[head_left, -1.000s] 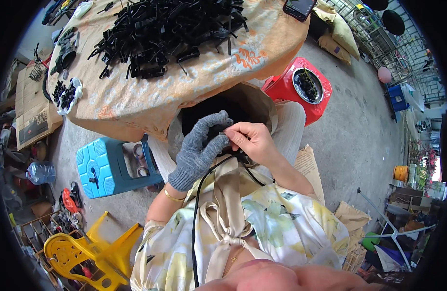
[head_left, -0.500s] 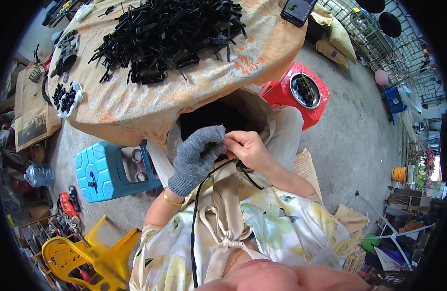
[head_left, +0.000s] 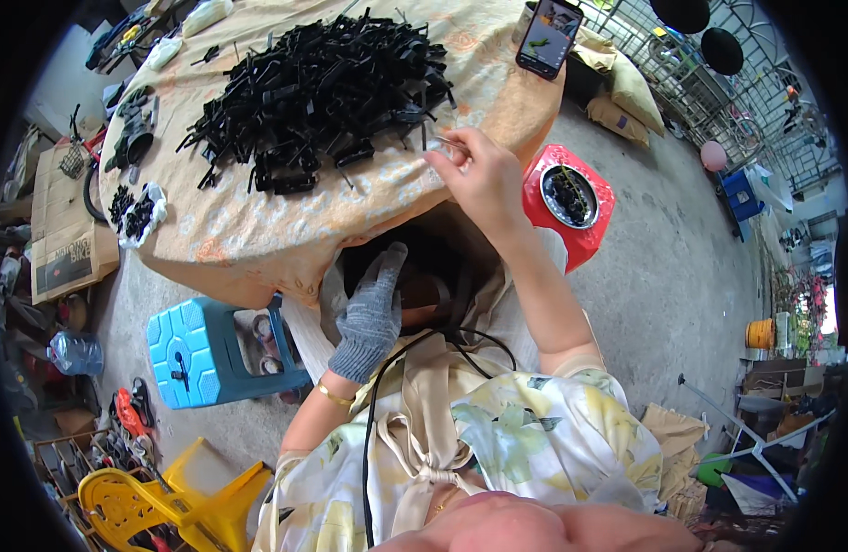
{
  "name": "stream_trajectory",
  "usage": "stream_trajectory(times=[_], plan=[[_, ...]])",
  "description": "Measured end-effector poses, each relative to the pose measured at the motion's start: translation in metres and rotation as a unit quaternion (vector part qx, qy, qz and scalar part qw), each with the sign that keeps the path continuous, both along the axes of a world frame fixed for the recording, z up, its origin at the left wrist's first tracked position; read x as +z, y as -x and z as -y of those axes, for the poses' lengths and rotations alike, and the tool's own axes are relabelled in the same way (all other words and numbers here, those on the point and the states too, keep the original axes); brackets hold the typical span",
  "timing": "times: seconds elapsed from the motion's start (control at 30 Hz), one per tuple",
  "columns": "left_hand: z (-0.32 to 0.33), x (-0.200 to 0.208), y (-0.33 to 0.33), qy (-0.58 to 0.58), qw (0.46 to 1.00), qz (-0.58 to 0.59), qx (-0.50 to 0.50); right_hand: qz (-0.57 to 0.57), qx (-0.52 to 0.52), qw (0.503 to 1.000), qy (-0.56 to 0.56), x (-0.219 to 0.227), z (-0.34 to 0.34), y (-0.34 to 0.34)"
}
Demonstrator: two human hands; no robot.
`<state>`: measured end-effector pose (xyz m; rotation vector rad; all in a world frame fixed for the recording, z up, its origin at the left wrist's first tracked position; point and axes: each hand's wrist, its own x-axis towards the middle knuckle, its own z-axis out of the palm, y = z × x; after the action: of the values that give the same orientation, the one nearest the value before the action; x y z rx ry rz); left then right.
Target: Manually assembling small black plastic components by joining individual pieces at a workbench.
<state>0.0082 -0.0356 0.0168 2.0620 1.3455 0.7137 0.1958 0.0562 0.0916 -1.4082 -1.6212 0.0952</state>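
Note:
My left hand [head_left: 370,317], in a grey knitted glove, hangs over the dark mouth of a light-coloured sack [head_left: 497,317] between my knees. Its fingers are stretched out, and I see nothing held in them. My bare right hand [head_left: 479,175] is raised at the table's near edge, thumb and forefinger pinched. Something thin and small shows at its fingertips, too small to name. Just beyond it lies a large heap of small black plastic parts [head_left: 323,101] on the orange patterned tablecloth [head_left: 249,230].
A phone [head_left: 549,39] stands at the table's right. Near the table's left edge sits a white bag [head_left: 140,217] with small black pieces. Around me are a blue stool [head_left: 189,354], a red container [head_left: 599,189] and a yellow plastic chair [head_left: 194,511]. A black cable [head_left: 369,432] runs down my front.
My hands have parted. The right one has moved up and away to the table's edge by the heap; the gloved left one has opened out and lowered toward the sack's mouth.

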Motion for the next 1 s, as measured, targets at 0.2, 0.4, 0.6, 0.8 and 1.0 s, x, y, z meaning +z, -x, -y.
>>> stream_trajectory(times=[0.2,0.4,0.6,0.8,1.0], plan=[[0.004,0.006,-0.002,-0.046,0.997,-0.061,0.013,0.059,-0.017,0.995,0.079,-0.005,-0.035,0.0],[0.003,0.008,0.002,0.008,0.996,0.092,-0.008,-0.133,0.051,0.981,0.131,0.009,-0.042,-0.015],[0.005,0.032,0.004,0.187,0.885,0.424,-0.047,-0.191,0.137,0.971,0.042,0.031,-0.012,-0.017],[-0.006,0.055,0.007,0.222,0.749,0.617,-0.095,-0.044,0.327,0.944,0.013,0.008,0.067,0.007],[-0.008,0.054,0.013,0.324,0.701,0.607,-0.186,-0.033,0.319,0.947,0.006,-0.021,0.098,0.017]])
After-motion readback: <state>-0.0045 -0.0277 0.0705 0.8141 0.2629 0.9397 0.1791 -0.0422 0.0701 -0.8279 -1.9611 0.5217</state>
